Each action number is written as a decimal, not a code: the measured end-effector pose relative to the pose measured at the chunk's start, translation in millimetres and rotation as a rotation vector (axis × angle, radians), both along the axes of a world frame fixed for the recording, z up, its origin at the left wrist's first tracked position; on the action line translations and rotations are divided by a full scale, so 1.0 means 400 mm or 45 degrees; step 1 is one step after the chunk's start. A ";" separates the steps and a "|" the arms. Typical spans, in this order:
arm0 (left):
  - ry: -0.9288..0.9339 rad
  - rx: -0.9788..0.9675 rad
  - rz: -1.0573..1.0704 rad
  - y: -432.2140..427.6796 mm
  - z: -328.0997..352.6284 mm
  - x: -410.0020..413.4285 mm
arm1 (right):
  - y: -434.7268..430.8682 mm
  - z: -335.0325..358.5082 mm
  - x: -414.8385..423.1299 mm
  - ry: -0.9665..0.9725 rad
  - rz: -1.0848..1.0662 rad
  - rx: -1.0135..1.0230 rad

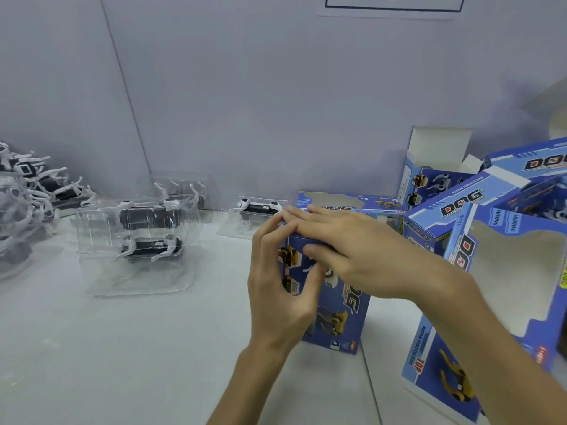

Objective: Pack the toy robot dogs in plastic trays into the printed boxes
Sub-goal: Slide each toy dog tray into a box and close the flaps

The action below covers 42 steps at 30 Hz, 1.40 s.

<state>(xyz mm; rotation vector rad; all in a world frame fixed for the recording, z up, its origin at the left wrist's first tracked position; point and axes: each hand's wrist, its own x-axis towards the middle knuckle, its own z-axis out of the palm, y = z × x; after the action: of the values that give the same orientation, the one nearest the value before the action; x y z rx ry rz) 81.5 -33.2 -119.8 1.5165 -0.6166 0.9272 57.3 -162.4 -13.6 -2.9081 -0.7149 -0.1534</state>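
Note:
A blue printed box (337, 314) stands upright on the white table in front of me. My left hand (282, 289) holds its left side, thumb on the printed face and fingertips at the top edge. My right hand (346, 250) lies flat across the top of the box, fingers straight and pressing down on the lid. Two stacked clear plastic trays (144, 234) with black-and-white robot dogs sit to the left. One more dog in a tray (259, 208) lies behind the box, near the wall.
Several blue printed boxes (491, 240) crowd the right side, one with its white flap (438, 148) open. A heap of loose robot dogs (36, 191) fills the far left. A grey wall (276, 102) closes the back of the table (122, 348).

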 end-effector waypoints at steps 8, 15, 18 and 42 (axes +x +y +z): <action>0.014 -0.011 0.053 0.028 0.008 0.009 | -0.018 0.004 -0.005 0.113 -0.055 -0.043; 0.175 -0.053 -0.066 0.031 0.028 0.006 | -0.007 -0.018 0.010 0.008 -0.069 -0.173; 0.257 -0.110 -0.142 0.026 0.029 0.000 | -0.005 -0.034 0.002 -0.153 -0.063 0.112; 0.587 -0.487 -0.718 0.047 0.052 0.003 | -0.049 -0.188 -0.037 -0.557 -0.037 1.386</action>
<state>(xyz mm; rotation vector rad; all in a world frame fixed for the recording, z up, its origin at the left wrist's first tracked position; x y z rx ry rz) 82.5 -14.4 -98.8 1.0695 -0.4560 0.2266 42.6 -182.1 -88.8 -1.8369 -0.4179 -0.8811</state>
